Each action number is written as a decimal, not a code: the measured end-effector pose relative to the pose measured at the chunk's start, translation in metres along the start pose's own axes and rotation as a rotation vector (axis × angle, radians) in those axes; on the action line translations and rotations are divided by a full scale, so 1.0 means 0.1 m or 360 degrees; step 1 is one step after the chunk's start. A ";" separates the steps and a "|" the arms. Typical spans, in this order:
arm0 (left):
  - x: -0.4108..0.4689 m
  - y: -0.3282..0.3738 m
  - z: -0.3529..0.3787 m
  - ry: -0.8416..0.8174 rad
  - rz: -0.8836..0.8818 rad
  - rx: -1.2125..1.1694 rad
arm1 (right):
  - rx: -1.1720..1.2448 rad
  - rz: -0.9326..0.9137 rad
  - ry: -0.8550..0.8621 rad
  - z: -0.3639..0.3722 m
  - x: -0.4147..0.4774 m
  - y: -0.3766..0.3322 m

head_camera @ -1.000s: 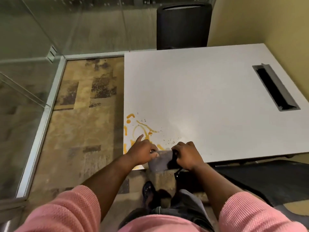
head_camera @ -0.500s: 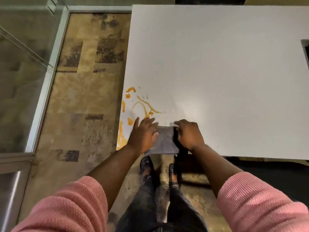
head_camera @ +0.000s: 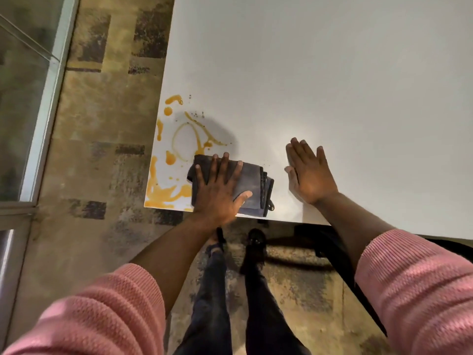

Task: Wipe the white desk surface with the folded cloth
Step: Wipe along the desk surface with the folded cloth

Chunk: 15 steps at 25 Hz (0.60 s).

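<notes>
A dark grey folded cloth [head_camera: 252,187] lies flat on the white desk [head_camera: 332,80] near its front left corner. My left hand [head_camera: 217,190] presses flat on the cloth's left half, fingers spread. My right hand [head_camera: 308,172] rests flat on the bare desk just right of the cloth, palm down, holding nothing. An orange sauce spill [head_camera: 176,149] with dark crumbs covers the desk's corner, left of and behind the cloth; the cloth's left edge touches it.
The desk's left edge and front edge meet at the spill. A patterned carpet floor [head_camera: 102,124] lies to the left, with a glass wall [head_camera: 23,98] beyond. My legs and shoes [head_camera: 253,242] stand below the front edge.
The cloth went from the desk's front edge, held by both hands, to lying flat on the desk. My right hand let go and moved right. The camera tilted down and closer.
</notes>
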<state>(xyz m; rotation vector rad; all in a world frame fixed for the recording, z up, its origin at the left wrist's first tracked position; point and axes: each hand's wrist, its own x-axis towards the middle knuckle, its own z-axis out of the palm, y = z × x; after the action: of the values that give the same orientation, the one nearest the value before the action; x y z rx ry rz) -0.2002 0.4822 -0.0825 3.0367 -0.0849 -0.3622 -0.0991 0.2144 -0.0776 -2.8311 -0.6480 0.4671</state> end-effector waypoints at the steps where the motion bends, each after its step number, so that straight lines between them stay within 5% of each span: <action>1: 0.05 0.01 0.03 0.0022 -0.0003 -0.0006 | -0.0007 -0.0020 0.0006 0.06 0.01 0.06; 15: -0.12 0.09 0.29 0.0203 0.0093 -0.0093 | -0.0024 -0.0055 0.0174 0.23 -0.01 0.20</action>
<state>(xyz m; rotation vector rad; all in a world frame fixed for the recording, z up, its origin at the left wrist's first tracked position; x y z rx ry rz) -0.2190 0.4720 -0.1074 2.9828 -0.1516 -0.1635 -0.1001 0.1988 -0.1044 -2.8311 -0.6802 0.3000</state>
